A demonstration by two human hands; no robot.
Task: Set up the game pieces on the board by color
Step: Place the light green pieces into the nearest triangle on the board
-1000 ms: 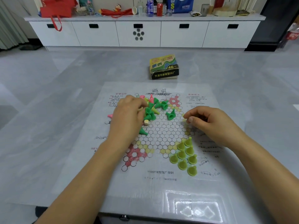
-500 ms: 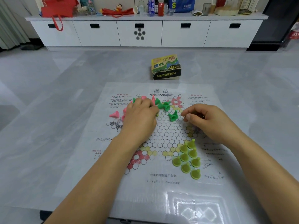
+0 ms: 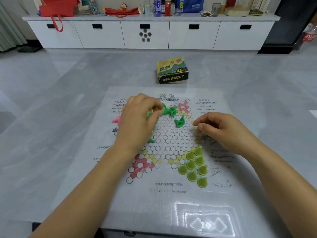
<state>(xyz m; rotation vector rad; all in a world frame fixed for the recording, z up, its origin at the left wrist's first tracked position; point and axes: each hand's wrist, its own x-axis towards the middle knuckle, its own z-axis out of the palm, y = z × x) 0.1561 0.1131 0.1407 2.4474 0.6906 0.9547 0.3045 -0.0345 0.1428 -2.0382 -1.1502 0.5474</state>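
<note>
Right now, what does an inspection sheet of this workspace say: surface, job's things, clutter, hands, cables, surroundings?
Surface: grey surface, board flat on it.
Job's things: yellow-green pieces upright in the near right corner; green pieces loose at the far end; pink piece lying left of the star.
Clutter: box beyond the board.
Hands: left hand curled among the green pieces, right hand curled over the board; grips unclear.
Cables: nothing seen.
Surroundings: white cabinet, red bag on top.

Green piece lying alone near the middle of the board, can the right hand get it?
Probably yes. The green piece lies tipped over on the board, close to the fingertips of the right hand, with nothing between them. I can't tell whether those curled fingers already hold something.
</note>
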